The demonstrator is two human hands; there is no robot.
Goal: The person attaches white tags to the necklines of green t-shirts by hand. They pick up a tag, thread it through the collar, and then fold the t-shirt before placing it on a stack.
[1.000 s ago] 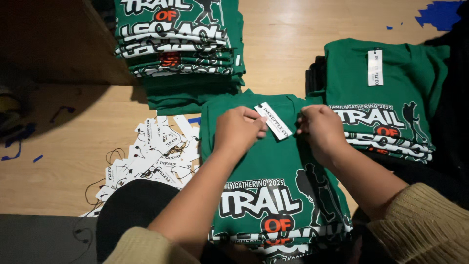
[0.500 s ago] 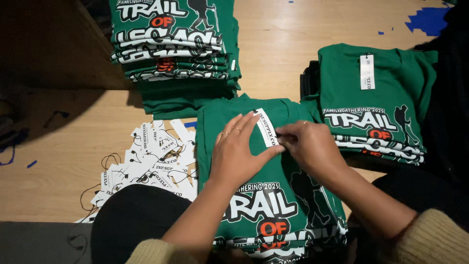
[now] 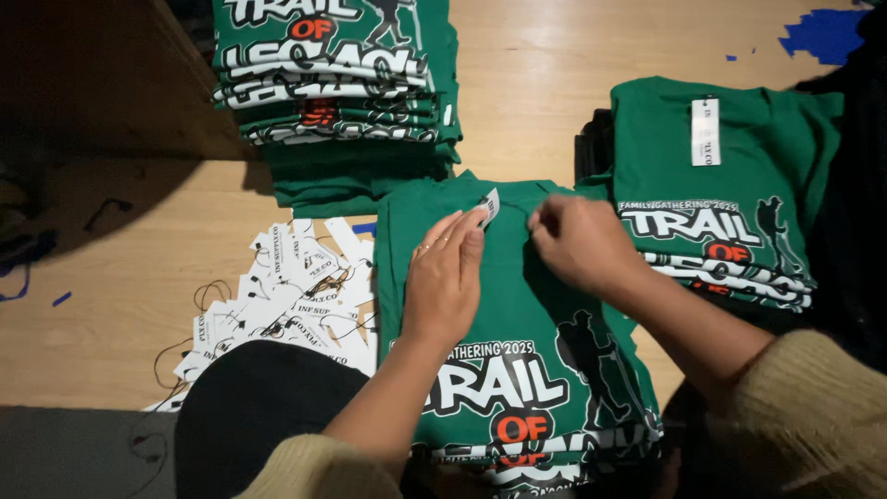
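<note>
Both hands have slid up toward the collar. Left hand (image 3: 445, 277) lies flat on the soft green shirt (image 3: 517, 370), fingertips pinching a light paper tag (image 3: 489, 206). Right hand (image 3: 577, 242) is curled, pinching the collar.

Folded shirt (image 3: 517, 370) is lying at centre on the table (image 3: 139, 277). 1 shirt stack (image 3: 333, 74) is sitting behind it to the left, another stack (image 3: 730, 185) right of it, loose tags (image 3: 286, 286) left of it. Both hands (image 3: 448, 277) (image 3: 577, 242) are resting on it, a tag (image 3: 489, 205) lying at its collar.
</note>
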